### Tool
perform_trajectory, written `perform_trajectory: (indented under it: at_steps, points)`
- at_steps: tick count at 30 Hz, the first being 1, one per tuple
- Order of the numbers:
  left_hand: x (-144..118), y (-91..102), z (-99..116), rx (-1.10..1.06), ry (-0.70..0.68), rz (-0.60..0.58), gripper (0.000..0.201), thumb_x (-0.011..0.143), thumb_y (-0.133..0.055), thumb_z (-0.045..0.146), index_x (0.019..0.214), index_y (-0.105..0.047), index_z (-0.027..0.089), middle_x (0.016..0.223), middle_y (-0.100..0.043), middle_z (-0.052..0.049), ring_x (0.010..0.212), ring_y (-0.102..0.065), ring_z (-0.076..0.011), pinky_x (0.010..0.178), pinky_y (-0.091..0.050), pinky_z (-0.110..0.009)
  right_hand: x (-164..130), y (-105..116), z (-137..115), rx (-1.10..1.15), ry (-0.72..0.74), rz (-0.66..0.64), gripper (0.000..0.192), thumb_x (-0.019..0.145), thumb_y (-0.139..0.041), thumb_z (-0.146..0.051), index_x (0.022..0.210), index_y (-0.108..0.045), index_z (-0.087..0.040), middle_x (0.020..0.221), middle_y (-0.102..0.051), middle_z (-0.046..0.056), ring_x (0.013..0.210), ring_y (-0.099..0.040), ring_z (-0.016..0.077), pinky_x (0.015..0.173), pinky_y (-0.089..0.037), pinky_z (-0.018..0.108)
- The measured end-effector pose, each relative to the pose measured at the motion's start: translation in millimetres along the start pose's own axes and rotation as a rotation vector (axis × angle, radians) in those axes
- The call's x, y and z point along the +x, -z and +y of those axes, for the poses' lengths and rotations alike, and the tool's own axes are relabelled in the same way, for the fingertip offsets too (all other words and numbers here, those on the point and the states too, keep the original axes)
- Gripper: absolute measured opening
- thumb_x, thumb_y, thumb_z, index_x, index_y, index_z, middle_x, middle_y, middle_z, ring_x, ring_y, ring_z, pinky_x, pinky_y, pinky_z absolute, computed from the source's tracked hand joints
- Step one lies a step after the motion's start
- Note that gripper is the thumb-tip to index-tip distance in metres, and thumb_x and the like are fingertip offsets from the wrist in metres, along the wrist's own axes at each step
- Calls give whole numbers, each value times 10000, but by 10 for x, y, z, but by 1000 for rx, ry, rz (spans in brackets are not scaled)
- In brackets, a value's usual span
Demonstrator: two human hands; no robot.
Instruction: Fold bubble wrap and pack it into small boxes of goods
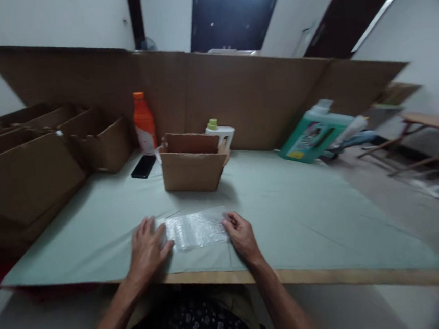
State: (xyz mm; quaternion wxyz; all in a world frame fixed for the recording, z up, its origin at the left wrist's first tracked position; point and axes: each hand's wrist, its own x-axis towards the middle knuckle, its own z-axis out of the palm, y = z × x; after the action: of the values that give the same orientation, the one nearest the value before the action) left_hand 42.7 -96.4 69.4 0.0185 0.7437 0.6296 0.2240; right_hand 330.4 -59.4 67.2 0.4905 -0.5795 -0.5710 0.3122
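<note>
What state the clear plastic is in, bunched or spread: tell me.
Spread: the clear plastic shows as a rectangle between the left hand and the right hand. Whether it's doubled, I cannot tell.

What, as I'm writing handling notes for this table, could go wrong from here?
The clear plastic piece looks thin and could crease or slip, with the right hand at one end and the left hand at the other. The cloth shows creases and might bunch under the hands. The small cardboard box stands just beyond and could get knocked.
</note>
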Motion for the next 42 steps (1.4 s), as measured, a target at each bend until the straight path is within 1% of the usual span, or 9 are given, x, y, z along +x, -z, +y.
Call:
perform_trajectory:
  at_steps: [6, 9, 13, 16, 21, 27, 32, 36, 42]
  points:
    - [9, -96, -612, -86, 185, 63, 476, 868, -415, 464, 1110, -682, 154, 1279, -659, -181, 1206, -584, -378, 1030, -462, -555, -27, -13, 83, -42, 18, 83, 249, 793, -594, -350, 933, -703, -176, 763, -719, 30, 705, -671, 181, 663, -534, 266]
    - [18, 128, -652, -272, 358, 101, 359, 796, -504, 518, 897, -680, 221, 1190, -707, -127, 1139, -629, -351, 1025, -478, -519, -53, 12, 34, -58, 20, 90, 256, 815, -580, -361, 936, -704, -171, 753, -714, 31, 685, -666, 178, 648, -535, 267]
    - [152, 424, -560, -452, 546, 187, 384, 753, -571, 562, 908, -669, 225, 1134, -717, -96, 1109, -650, -324, 1011, -490, -473, 3, 178, -81, -112, 22, 95, 314, 849, -572, -413, 995, -698, -164, 805, -712, 46, 727, -665, 190, 680, -531, 285]
    - [362, 418, -571, -377, 442, 248, 374, 778, -525, 542, 893, -657, 212, 1109, -709, -106, 1140, -618, -318, 1018, -479, -464, 177, 312, -106, -185, 20, 107, 378, 861, -572, -446, 1084, -674, -158, 848, -712, 60, 759, -664, 202, 717, -525, 305]
    - [582, 109, -690, -207, 307, 116, 310, 797, -489, 439, 867, -658, 190, 1025, -689, -145, 1089, -583, -342, 1017, -450, -520, 409, 370, 48, -392, 9, 112, 358, 828, -573, -387, 1095, -683, -175, 860, -725, 81, 789, -660, 250, 799, -502, 399]
    - [678, 130, -800, -62, 239, 66, 594, 875, -507, 511, 1338, -551, 141, 1304, -594, -183, 1231, -494, -390, 1055, -401, -579, 536, 483, 99, -584, 110, 83, 473, 804, -613, -410, 1213, -647, -174, 1165, -700, 157, 992, -648, 321, 881, -481, 488]
    - [1270, 51, -513, -395, 155, 24, 668, 820, -598, 428, 1418, -482, 155, 1414, -547, -161, 1318, -487, -333, 1103, -411, -497, 1103, 270, -62, -364, 107, -86, 613, 791, -653, -487, 1309, -592, -165, 1274, -661, 172, 970, -663, 298, 739, -522, 393]
    - [1717, -156, -169, -650, 154, -26, 725, 785, -599, 296, 1467, -410, 138, 1373, -586, -154, 1241, -566, -318, 1035, -472, -473, 1581, -93, -35, -253, 41, -152, 669, 715, -692, -482, 1269, -600, -118, 1080, -728, 159, 801, -659, 270, 666, -515, 376]
    - [1697, -216, -132, -677, 178, -41, 690, 829, -553, 251, 1491, -377, 165, 1284, -643, -137, 1124, -637, -277, 956, -525, -431, 1715, -200, 66, -216, 24, -148, 582, 747, -664, -474, 1218, -628, -133, 997, -740, 136, 773, -650, 261, 670, -523, 383]
